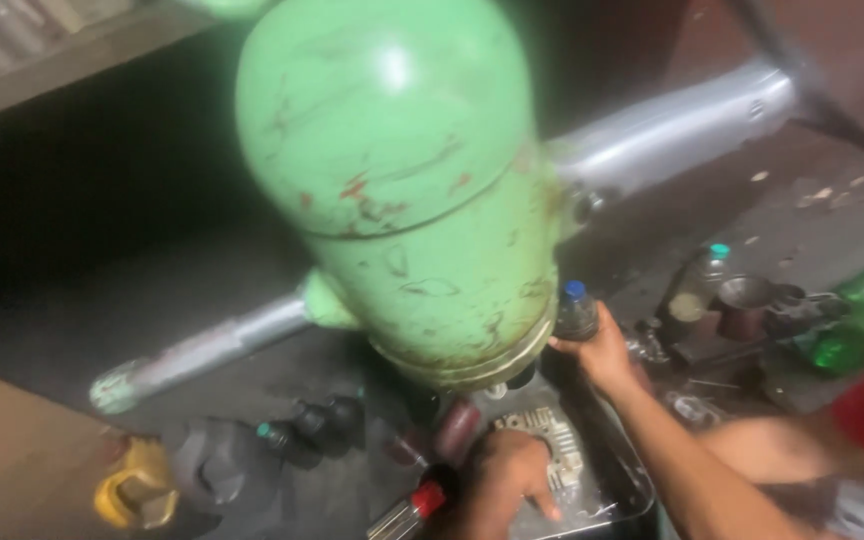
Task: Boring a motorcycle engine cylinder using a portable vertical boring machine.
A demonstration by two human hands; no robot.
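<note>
A person's left hand presses fingers-down on a ribbed grey metal part lying in a shallow metal tray at the near edge of the dark worktop. Just beyond, the right hand is wrapped around a small dark bottle with a blue cap, held upright against the lower rim of a scuffed, rust-flecked green tank. Green bottles and a metal cup crowd the right edge; a yellow fitting sits near left.
</note>
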